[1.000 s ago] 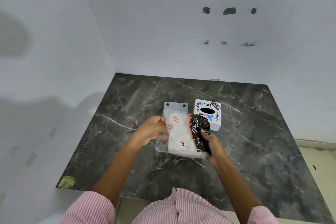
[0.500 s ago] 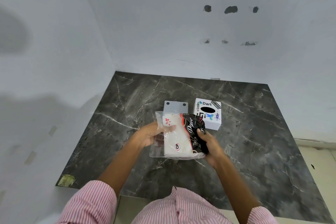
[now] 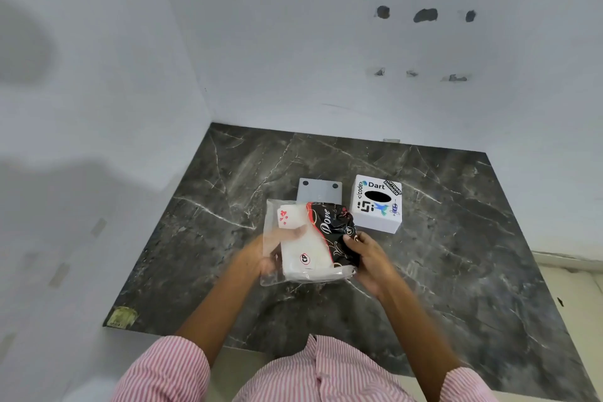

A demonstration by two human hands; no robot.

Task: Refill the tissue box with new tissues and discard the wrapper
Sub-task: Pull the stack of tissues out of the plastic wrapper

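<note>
I hold a pack of new tissues [image 3: 305, 254] above the dark marble table [image 3: 456, 254]. Its clear plastic wrapper [image 3: 272, 212] has a black printed right end and white tissues inside. My left hand [image 3: 277, 246] is partly inside the wrapper's open left side, fingers on the white tissue stack. My right hand [image 3: 365, 254] grips the black printed end. The white tissue box [image 3: 377, 204], with stickers and a dark oval slot on top, stands just behind and to the right of the pack. Its grey flat lid [image 3: 319, 191] lies on the table to the box's left.
White walls close off the table at the back and left. A yellowish sticker [image 3: 123, 316] marks the table's near left corner. The table's front edge runs just ahead of my striped shirt [image 3: 319, 375].
My left hand has slid from the wrapper's outer left edge into the open side onto the tissues. The pack has lifted and tilted slightly, and the right hand keeps its grip.
</note>
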